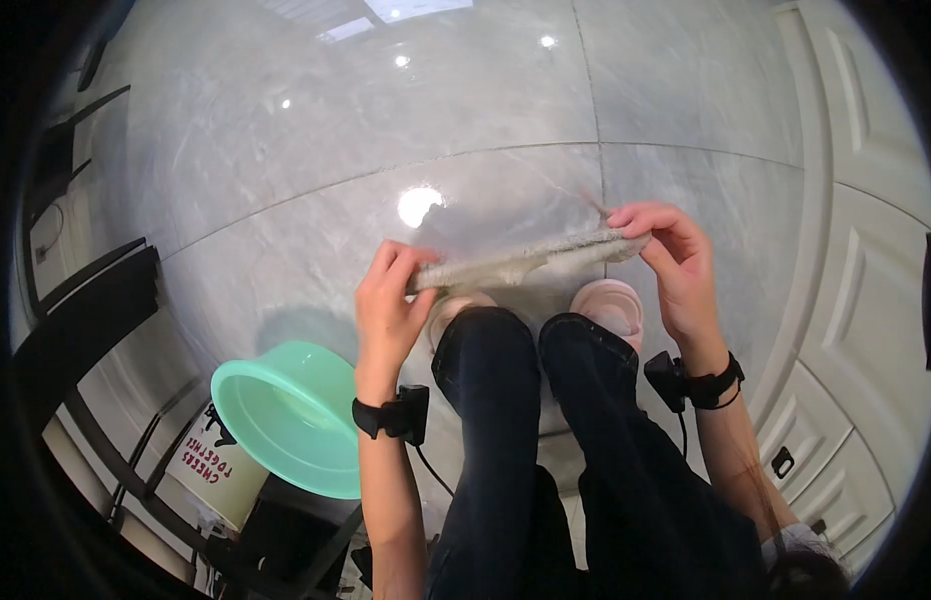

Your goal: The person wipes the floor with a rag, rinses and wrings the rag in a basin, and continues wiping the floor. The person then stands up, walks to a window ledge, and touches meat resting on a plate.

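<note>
A greyish-white cloth (534,262), folded or rolled into a long strip, is stretched between my two hands above the floor. One end of it is pinched by the fingers and thumb of my left hand (389,305). At the other end, my right hand (676,250) grips the cloth, with the fingers on top and the thumb below. The strip is slightly blurred and hangs just in front of my pink slippers (611,307). Both wrists wear black straps with small devices.
To my left is a light green basin (256,430), with a box printed "CHEERS TOGETHER" (214,470) beside it. A black chair (96,310) stands at the far left. White cabinets (866,290) line the right side. The floor (366,130) is glossy grey tile.
</note>
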The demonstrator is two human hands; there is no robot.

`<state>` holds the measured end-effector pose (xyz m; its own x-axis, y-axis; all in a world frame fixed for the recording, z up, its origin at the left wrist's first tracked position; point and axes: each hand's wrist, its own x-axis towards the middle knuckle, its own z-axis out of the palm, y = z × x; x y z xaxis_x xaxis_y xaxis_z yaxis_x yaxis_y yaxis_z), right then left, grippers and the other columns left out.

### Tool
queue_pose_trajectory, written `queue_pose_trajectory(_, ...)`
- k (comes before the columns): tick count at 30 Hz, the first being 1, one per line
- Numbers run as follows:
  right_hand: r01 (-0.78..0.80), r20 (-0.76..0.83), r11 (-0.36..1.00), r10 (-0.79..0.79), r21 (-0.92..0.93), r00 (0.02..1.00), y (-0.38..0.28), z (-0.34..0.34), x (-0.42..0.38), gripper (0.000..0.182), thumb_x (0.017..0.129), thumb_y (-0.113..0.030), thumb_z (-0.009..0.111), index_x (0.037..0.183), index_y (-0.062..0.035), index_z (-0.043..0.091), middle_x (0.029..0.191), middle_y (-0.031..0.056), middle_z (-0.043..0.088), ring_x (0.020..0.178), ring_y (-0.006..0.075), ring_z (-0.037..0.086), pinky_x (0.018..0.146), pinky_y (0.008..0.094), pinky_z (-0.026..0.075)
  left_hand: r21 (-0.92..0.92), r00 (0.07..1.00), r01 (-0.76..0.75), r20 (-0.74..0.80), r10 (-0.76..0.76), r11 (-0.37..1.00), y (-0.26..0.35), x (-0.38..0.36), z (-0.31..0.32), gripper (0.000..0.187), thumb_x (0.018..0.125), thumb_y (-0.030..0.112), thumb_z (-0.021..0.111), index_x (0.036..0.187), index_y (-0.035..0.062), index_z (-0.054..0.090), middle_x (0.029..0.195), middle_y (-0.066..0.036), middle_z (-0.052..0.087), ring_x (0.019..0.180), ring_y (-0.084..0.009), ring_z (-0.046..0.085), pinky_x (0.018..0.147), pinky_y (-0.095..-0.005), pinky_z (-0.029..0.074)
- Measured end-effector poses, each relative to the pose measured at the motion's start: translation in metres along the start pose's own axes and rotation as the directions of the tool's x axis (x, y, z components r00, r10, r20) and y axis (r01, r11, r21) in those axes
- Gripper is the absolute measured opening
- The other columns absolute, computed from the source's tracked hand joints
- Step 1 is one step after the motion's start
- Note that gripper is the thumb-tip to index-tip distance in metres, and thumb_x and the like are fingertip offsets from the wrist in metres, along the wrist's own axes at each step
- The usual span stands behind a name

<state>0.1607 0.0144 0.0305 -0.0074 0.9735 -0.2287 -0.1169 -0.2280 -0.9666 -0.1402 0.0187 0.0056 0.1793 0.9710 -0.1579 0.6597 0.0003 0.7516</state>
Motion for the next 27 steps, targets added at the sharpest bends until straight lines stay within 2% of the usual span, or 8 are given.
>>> queue_pose_trajectory(5,0.118,-0.053,0.981,-0.127,-0.151,0.99,0.002,-0.016,0.004,0.013,0.086,0.004,0.055,0.092,-0.0013,0.066,0.106,0.0104,0.067,0.104,0.0213,0.059,0.093,0.0334,0.045,0.195,0.941,-0.154,-0.27,0.204,0.969,0.02,0.001,0.001,0.027,0.068,-0.007,0.066,0.093,0.0045,0.063,0.09,-0.009,0.058,0.081,-0.0276,0.06,0.067,-0.0355,0.049)
queue_pose_trajectory(7,0.194,-0.03,0.901,-0.223,-0.389,0.974,0.011,-0.03,0.011,0.015,0.084,0.005,0.055,0.092,-0.0018,0.066,0.105,0.0101,0.068,0.107,0.0247,0.058,0.094,0.0354,0.044,0.202,0.984,-0.152,-0.057,0.167,0.967,0.024,0.007,0.01,0.028,0.07,-0.002,0.07,0.096,0.0052,0.063,0.093,-0.01,0.059,0.087,-0.0296,0.06,0.075,-0.0388,0.049)
queue_pose_trajectory(10,0.177,0.127,0.506,-0.132,-0.844,0.983,0.037,-0.049,0.013,0.021,0.08,0.003,0.055,0.097,-0.0031,0.066,0.112,0.0106,0.066,0.115,0.0301,0.053,0.099,0.0405,0.04,0.14,0.968,-0.145,0.225,0.111,0.98,0.004,0.01,0.033,0.026,0.074,0.007,0.074,0.098,0.0048,0.064,0.1,-0.011,0.061,0.096,-0.033,0.059,0.083,-0.0421,0.048)
queue_pose_trajectory(13,0.116,0.107,0.491,-0.046,-0.864,0.993,0.063,-0.043,0.004,0.033,0.077,0.001,0.056,0.108,-0.0057,0.066,0.125,0.0127,0.06,0.123,0.0338,0.048,0.106,0.0459,0.035,0.139,0.948,-0.204,0.276,0.16,0.969,-0.011,0.011,0.06,0.031,0.078,0.014,0.073,0.107,0.0058,0.063,0.118,-0.013,0.059,0.113,-0.0348,0.053,0.093,-0.0445,0.043)
queue_pose_trajectory(17,0.281,0.314,0.493,-0.016,-0.823,0.949,0.083,-0.005,0.011,0.049,0.08,-0.007,0.061,0.129,-0.0055,0.056,0.144,0.0151,0.046,0.136,0.0347,0.037,0.113,0.0474,0.029,0.225,0.951,-0.219,0.267,0.156,0.949,0.0,0.022,0.084,0.042,0.084,0.02,0.069,0.124,0.0093,0.059,0.142,-0.016,0.045,0.136,-0.0345,0.037,0.109,-0.0482,0.032)
queue_pose_trajectory(20,0.345,0.406,0.442,0.047,-0.828,0.913,0.099,0.02,0.014,0.061,0.082,-0.014,0.064,0.139,-0.0032,0.046,0.151,0.0162,0.037,0.143,0.0346,0.028,0.116,0.0475,0.025,0.37,0.89,-0.368,0.407,0.207,0.853,0.005,0.02,0.097,0.05,0.085,0.021,0.067,0.132,0.0113,0.055,0.147,-0.016,0.04,0.142,-0.0335,0.031,0.114,-0.0502,0.026)
queue_pose_trajectory(25,0.408,0.549,0.475,0.205,-0.779,0.81,0.097,0.002,-0.009,0.07,0.083,-0.018,0.066,0.146,-0.0048,0.038,0.156,0.0164,0.029,0.145,0.0359,0.024,0.118,0.0482,0.022,0.291,0.761,-0.478,0.609,0.225,0.829,-0.006,0.008,0.083,0.065,0.083,0.031,0.07,0.141,0.0134,0.048,0.149,-0.013,0.04,0.143,-0.0281,0.029,0.115,-0.0491,0.026)
queue_pose_trajectory(27,0.346,0.469,0.435,0.215,-0.831,0.857,0.099,-0.019,-0.011,0.069,0.085,-0.019,0.065,0.147,-0.0072,0.037,0.157,0.0158,0.027,0.145,0.0369,0.023,0.118,0.0492,0.021,0.262,0.76,-0.473,0.604,0.239,0.842,-0.005,0.01,0.084,0.068,0.082,0.036,0.07,0.142,0.0144,0.047,0.151,-0.013,0.038,0.144,-0.0282,0.028,0.114,-0.0489,0.026)
